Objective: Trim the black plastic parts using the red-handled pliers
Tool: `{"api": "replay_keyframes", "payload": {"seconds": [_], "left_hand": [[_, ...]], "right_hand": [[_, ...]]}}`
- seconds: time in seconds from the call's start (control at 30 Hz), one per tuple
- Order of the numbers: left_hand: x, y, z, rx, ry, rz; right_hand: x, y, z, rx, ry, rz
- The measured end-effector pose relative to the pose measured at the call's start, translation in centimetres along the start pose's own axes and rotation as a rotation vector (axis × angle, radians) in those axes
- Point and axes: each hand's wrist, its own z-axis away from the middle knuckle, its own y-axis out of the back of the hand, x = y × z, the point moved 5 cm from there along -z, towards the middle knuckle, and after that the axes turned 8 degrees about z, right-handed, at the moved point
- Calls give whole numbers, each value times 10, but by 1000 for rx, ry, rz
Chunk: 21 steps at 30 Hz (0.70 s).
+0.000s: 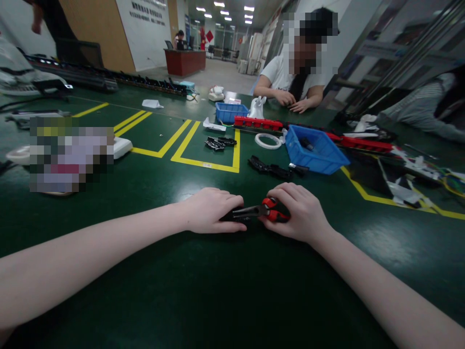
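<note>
My right hand is closed around the red and black handles of a pair of pliers, whose dark jaws point left. My left hand lies curled on the green table with its fingers closed over a small black part at the pliers' tip. Most of that part is hidden under my fingers. Both hands rest on the table surface close together.
A blue bin stands behind my hands, with black parts beside it and a white tape ring. A second blue bin and red strips lie farther back. A person sits across the table, hands on it. Yellow lines mark the tabletop.
</note>
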Motion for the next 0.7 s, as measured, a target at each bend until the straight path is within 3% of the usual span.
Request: {"api": "replay_keyframes", "payload": {"seconds": [0.37, 0.7], "left_hand": [[-1, 0, 0, 2, 15, 27], [-1, -1, 0, 8, 20, 20]], "right_hand": [[-5, -1, -1, -24, 74, 6], [-5, -2, -1, -44, 53, 14]]}}
